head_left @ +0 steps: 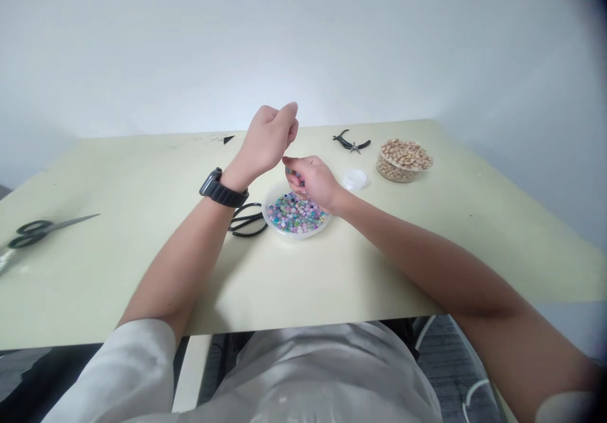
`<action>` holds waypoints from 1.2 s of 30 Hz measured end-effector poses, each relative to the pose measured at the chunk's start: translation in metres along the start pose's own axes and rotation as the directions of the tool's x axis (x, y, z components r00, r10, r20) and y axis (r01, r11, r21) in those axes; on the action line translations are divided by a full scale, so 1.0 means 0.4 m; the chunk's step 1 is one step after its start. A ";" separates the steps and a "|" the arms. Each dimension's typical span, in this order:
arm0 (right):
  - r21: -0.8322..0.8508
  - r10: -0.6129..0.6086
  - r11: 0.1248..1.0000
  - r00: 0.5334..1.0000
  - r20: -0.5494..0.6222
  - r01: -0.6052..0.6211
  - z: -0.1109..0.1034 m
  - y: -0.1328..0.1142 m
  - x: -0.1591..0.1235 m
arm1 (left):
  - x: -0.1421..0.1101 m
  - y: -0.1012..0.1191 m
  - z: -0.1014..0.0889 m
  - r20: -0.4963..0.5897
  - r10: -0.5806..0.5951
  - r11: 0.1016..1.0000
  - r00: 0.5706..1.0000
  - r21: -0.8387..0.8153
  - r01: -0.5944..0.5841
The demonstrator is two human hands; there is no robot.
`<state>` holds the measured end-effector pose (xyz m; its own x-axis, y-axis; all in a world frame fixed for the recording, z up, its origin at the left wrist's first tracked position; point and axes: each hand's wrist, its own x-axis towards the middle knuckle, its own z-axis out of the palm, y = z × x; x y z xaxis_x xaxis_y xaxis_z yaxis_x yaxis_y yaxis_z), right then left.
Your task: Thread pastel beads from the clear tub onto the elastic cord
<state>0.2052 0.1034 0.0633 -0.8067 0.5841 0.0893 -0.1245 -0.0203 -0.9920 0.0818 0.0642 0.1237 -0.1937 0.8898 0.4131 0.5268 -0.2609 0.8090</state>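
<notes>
Head view: bead dish (294, 228) just beneath right hand (313, 181).

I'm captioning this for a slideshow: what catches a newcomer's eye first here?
The two hands at table centre: the left hand raised and pinched shut, the right hand holding beads just above the bead dish. Next, scissors at far left and a bowl of tan beads at back right.

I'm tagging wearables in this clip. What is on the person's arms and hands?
The left wrist carries a black watch with a wide band. Both forearms are bare. A white sleeve covers the left upper arm. The left hand and right hand are ungloved, with no rings visible.
</notes>
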 end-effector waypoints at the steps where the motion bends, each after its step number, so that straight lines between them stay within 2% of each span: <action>1: -0.001 -0.006 1.000 1.000 -0.009 0.006 0.000 0.001 0.001 | -0.001 0.001 0.000 0.002 0.005 1.000 1.000 -0.001 -0.005; 5: 0.008 -0.032 0.999 0.999 -0.029 0.032 -0.001 0.004 0.003 | 0.002 -0.003 0.002 0.003 0.008 1.000 1.000 -0.012 -0.008; 11: 0.031 -0.050 0.998 0.999 0.005 0.050 -0.003 0.001 0.001 | 0.003 -0.004 0.004 -0.004 0.004 1.000 1.000 -0.027 -0.004; 18: 0.017 -0.021 1.000 1.000 -0.002 0.021 -0.001 0.002 0.003 | -0.003 0.007 0.000 0.031 0.004 0.999 1.000 0.048 -0.006; 26: 0.041 0.009 0.999 1.000 -0.008 -0.009 -0.005 0.003 0.007 | 0.000 0.007 0.001 0.021 -0.004 0.998 1.000 0.068 0.002; 36: 0.043 0.013 0.999 0.998 0.059 -0.016 -0.004 0.007 0.003 | -0.002 0.008 0.000 0.017 0.015 0.999 1.000 0.036 -0.015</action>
<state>0.2048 0.1054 0.0605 -0.8410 0.5349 0.0811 -0.1363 -0.0643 -0.9886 0.0836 0.0626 0.1261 -0.1717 0.8922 0.4177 0.5589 -0.2609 0.7871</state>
